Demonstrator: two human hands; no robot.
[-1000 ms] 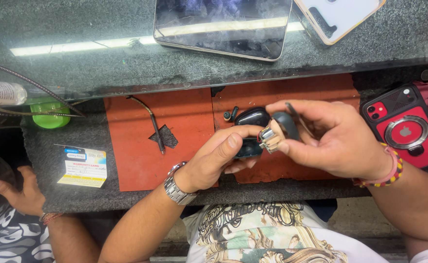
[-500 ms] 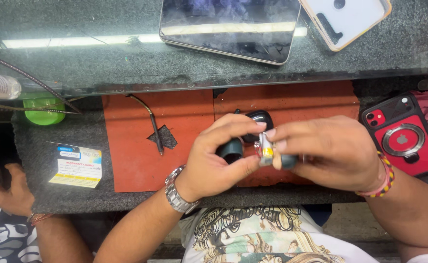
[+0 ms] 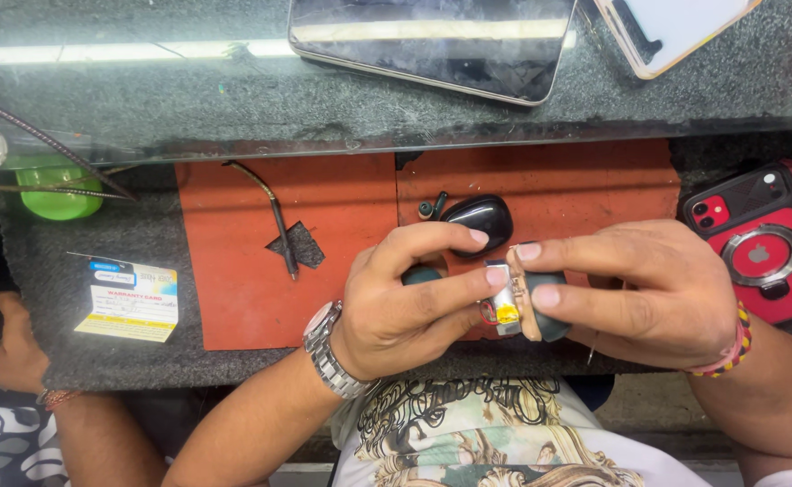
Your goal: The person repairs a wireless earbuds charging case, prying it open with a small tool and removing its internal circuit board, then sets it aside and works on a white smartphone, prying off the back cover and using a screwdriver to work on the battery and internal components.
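In the head view, a small white printed card [image 3: 129, 302] with blue and yellow bands is lying flat on the dark speckled stone counter [image 3: 71, 361], well left of the hands. A red rubber work mat [image 3: 242, 289] is spread across the middle of that counter. A thin bent metal tool [image 3: 274, 216] is resting on the mat. A glossy black oval earbud case shell [image 3: 479, 221] is sitting on the mat just beyond the fingers, with a small black earbud piece [image 3: 432, 207] beside it. A phone in a red case with a round ring on its back [image 3: 761, 243] is lying at the right edge. A green round plastic cap [image 3: 58, 191] is showing at the left, under the glass shelf [image 3: 188, 99], on which a large dark-screened tablet [image 3: 432, 41] and a light-coloured phone [image 3: 671, 27] are lying.

The left hand [image 3: 405, 311] is being held palm-in over the mat, a metal wristwatch [image 3: 331, 352] on its wrist, its thumb and fingers pinched narrowly on the opened dark green earbud case with silver battery and yellow and red wiring [image 3: 517, 307]. The right hand [image 3: 648, 293] is being curled around the same case from the other side, forefinger above and thumb below, a beaded bracelet [image 3: 729, 347] on its wrist. The case is being gripped between both hands, just above the mat's near edge. Another person's hand [image 3: 4, 347] is resting at the lower left.
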